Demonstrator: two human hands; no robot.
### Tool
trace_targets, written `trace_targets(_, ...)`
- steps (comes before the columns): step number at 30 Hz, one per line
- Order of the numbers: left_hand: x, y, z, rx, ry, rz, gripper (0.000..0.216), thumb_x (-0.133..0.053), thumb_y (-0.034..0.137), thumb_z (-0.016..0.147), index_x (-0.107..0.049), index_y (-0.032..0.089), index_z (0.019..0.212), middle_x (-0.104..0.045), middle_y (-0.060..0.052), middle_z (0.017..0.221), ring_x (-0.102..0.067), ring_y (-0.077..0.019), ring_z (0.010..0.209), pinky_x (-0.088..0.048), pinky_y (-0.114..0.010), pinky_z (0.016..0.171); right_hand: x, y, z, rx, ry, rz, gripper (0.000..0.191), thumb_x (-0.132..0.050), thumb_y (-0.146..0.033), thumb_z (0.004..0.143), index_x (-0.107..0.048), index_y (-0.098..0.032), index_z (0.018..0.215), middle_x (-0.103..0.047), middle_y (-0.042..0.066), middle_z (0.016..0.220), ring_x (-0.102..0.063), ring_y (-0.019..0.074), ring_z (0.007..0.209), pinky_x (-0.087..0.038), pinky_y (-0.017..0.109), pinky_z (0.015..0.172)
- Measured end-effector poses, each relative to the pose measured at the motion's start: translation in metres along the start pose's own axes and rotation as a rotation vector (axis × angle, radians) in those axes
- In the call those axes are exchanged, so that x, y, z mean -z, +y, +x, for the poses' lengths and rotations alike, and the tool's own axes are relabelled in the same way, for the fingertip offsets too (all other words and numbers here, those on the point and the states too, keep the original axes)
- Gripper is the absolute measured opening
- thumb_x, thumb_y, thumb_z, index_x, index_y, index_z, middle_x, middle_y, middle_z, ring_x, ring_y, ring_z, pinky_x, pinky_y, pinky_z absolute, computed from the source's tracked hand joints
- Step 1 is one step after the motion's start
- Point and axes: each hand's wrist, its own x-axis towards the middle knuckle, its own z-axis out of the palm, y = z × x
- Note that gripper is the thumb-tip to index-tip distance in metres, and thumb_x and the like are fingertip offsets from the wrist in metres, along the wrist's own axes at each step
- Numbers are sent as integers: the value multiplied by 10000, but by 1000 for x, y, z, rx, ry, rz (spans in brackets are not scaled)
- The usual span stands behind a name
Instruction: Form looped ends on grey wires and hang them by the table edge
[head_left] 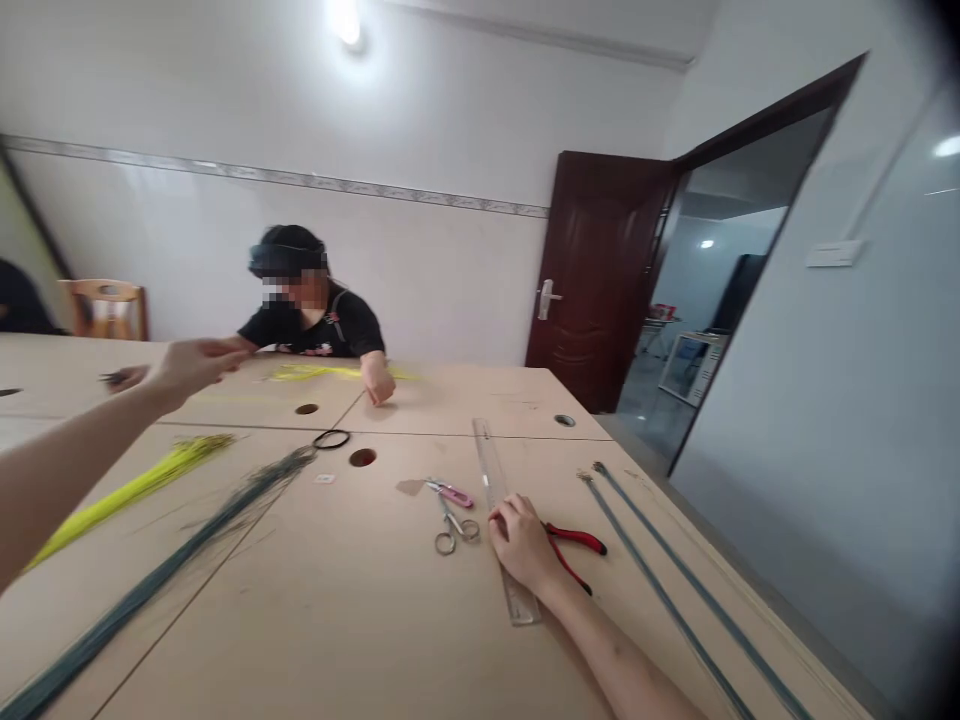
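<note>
My left hand (196, 372) is held out above the far left of the table, fingers pinched together. Whatever is between them is too small to make out. On a clear ruler (523, 605) lies my right hand (519, 540), its curled fingers closed at the ruler's left edge. Just right of that hand are red-handled pliers (577, 540), partly hidden by it. To its left lie scissors (452, 528) with metal finger loops and a small pink-handled cutting tool (454, 495). A bundle of grey-green strands (172, 565) and a yellow bundle (127, 495) stretch below my left arm.
Two thin grey-green bundles (675, 590) run along the table's right side. A black ring (331, 440) lies by a round table hole (363, 457). Across the table a person (315, 310) leans over yellow strands (319, 371). A brown door (600, 270) stands ajar beyond.
</note>
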Motion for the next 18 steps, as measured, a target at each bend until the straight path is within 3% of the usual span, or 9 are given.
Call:
trace_targets(5, 31, 33, -6, -61, 59, -127, 264, -535, 290, 880, -561, 116, 1077, -600, -81, 1059, -602, -182, 904, -518, -377, 772, -4, 6, 0, 57, -24, 1, 159, -518, -265, 888, -591, -131, 841, -603, 31, 894, -576, 161, 879, -474, 366, 801)
trace_targets(18, 117, 117, -31, -245, 254, -344, 199, -564, 258, 863, -554, 115, 1001, -598, -38, 961, -584, -119, 799, -489, -302, 716, -18, 21, -1, 79, -33, 19, 171, -527, -291, 882, -595, -135, 861, -605, 37, 920, -574, 166, 897, -469, 375, 816)
